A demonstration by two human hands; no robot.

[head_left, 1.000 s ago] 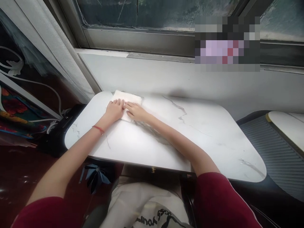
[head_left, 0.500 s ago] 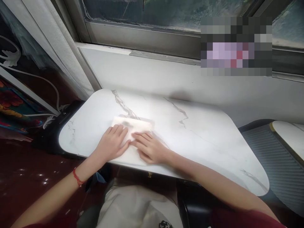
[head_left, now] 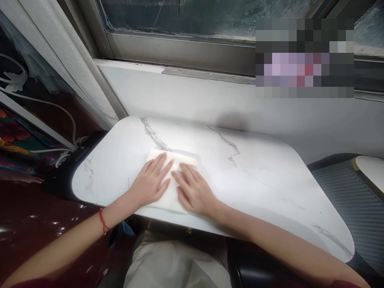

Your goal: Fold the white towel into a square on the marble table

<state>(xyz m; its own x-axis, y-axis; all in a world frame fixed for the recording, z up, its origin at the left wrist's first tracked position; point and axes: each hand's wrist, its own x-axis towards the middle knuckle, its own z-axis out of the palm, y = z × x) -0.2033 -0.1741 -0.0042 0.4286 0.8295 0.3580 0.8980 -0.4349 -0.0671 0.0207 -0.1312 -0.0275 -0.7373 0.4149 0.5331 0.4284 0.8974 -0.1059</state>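
Note:
A square, pale cream cloth or paper sheet (head_left: 168,202) lies flat near the front edge of the white marble-patterned tabletop (head_left: 258,180). My left hand (head_left: 151,180) rests on its left half, fingers stretched out and pointing to the far side. On the right half lies my right hand (head_left: 196,190), fingers extended and slightly apart. Both palms face down, and the two hands are close together with a small gap between them. Whether the sheet is cloth or paper I cannot tell.
Behind the table is a white wall (head_left: 174,98) under a window frame (head_left: 180,50). A pale curtain (head_left: 66,52) hangs at the left, beside white cables (head_left: 60,106). A grey ribbed surface (head_left: 345,196) stands at the right. A blurred patch covers part of the window.
My fingers, earlier bent and bunched on the sheet, are now stretched out flat. Both hands and the sheet appear slightly further right; the camera view has shifted a little.

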